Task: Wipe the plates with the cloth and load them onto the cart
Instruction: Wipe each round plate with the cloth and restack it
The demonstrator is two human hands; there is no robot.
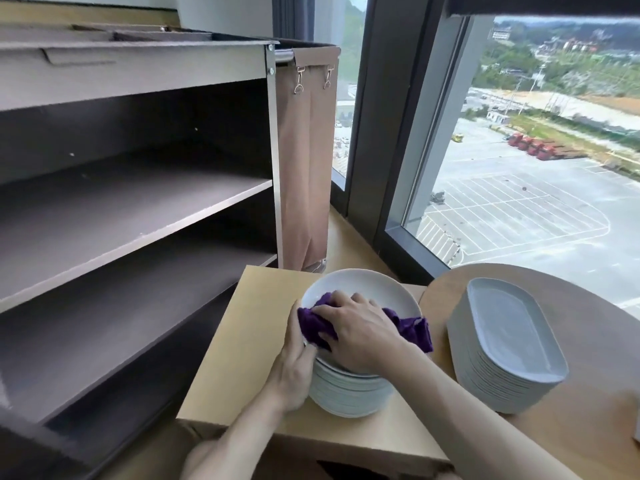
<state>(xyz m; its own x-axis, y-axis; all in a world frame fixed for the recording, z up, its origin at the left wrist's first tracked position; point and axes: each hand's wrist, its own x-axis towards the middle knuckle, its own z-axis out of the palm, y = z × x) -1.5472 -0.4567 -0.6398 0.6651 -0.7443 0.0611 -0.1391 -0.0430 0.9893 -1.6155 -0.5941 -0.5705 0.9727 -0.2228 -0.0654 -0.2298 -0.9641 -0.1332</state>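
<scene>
Left hand (pixel 294 358) is gripping the left rim of the top plate (pixel 360 285), thumb lying over the rim, fingers running down the side of the stack (pixel 349 393). Cart (pixel 138 202) is standing just left of it, open dark shelves facing the person. Tan bag (pixel 304 168) is hanging by clips off the cart's right end. Stack of round white plates is sitting on the pale wood worktop (pixel 242 341), close to its right edge, top plate on it. Purple cloth (pixel 412 327) is lying across the top plate, one end trailing over the right rim. Right hand (pixel 360 327) is pressing down on the cloth, fingers curled into it, palm covering its middle. Further right, oval plates (pixel 509 351) are sitting stacked on a round worktop (pixel 606 393), apart from the round stack. Window (pixel 519 168) is running behind both worktops.
</scene>
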